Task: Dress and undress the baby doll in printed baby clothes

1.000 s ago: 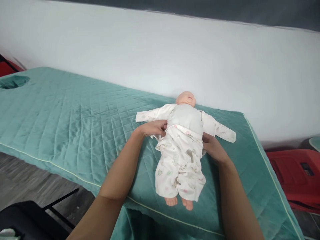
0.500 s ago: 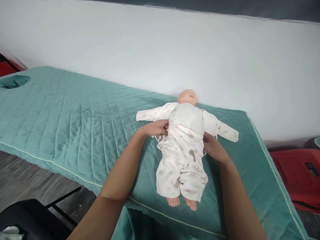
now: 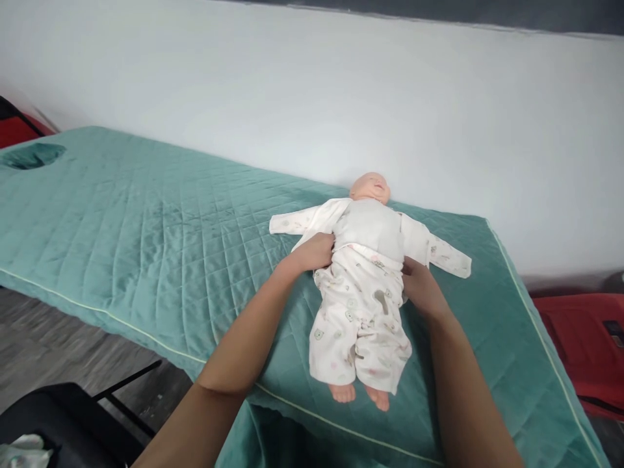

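A baby doll [image 3: 370, 187] lies on its back on the green quilted bed cover [image 3: 160, 253], head by the wall and bare feet toward me. Its patterned white shirt [image 3: 295, 222] is spread open, sleeves out to both sides, over a plain white torso [image 3: 374, 227]. White patterned trousers [image 3: 361, 312] cover its legs up to the waist. My left hand [image 3: 316, 252] has its fingers curled at the left side of the waistband. On the opposite side, my right hand [image 3: 423, 286] grips the trousers at the waist. The fingertips of both hands are partly hidden.
A white wall [image 3: 219, 84] runs along the far edge of the bed. A red case [image 3: 580, 344] stands beyond the right end. At the lower left is a black chair [image 3: 68, 422] with a crumpled whitish item on it. The cover has a round hole at the far left.
My left hand has shifted slightly at the waistband, and the shirt flap beside it lies differently. My right hand stays at the other side. The whole view has shifted a little.
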`<state>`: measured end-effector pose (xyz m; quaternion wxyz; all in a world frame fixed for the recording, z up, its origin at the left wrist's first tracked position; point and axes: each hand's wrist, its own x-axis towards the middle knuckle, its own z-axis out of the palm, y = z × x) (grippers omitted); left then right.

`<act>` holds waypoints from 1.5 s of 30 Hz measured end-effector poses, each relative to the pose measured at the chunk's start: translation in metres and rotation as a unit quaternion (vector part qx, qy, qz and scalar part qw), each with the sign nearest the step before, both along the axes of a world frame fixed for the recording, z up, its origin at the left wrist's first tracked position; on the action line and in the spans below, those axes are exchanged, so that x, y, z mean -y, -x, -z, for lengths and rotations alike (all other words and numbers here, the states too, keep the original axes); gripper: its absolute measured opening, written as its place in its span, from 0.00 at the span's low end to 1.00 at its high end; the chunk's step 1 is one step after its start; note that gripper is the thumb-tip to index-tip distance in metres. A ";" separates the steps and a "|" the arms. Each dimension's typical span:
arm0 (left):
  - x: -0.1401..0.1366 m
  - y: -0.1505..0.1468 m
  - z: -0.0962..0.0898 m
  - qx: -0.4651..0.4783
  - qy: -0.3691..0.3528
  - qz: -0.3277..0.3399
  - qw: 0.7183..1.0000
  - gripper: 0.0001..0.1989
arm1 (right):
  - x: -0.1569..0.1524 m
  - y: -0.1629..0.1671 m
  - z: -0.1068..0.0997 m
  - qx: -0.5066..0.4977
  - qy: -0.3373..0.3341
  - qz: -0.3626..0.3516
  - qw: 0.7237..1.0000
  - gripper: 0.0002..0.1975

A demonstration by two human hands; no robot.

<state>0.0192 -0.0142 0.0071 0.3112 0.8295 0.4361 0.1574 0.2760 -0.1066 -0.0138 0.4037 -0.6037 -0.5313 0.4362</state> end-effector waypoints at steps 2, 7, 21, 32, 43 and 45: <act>0.001 0.001 -0.003 0.043 0.029 0.018 0.999 0.08 | 0.002 0.006 -0.006 -0.016 0.002 0.016 1.000 0.22; 0.002 0.006 -0.010 0.107 0.070 0.078 0.989 0.14 | 0.005 0.012 -0.010 -0.092 -0.028 0.016 0.995 0.20; 0.001 0.006 -0.008 0.147 0.192 -0.005 0.970 0.08 | 0.003 -0.006 -0.001 0.034 -0.070 0.071 0.994 0.08; 0.012 0.017 -0.030 0.268 0.070 0.014 0.961 0.13 | 0.008 0.002 -0.018 0.072 -0.282 0.030 0.956 0.04; 0.020 0.010 -0.029 0.136 -0.102 0.113 0.979 0.12 | 0.011 -0.003 -0.023 0.212 -0.223 -0.070 0.949 0.12; 0.022 0.008 -0.028 0.145 -0.102 0.114 0.978 0.13 | 0.011 -0.001 -0.024 0.218 -0.228 -0.075 0.946 0.12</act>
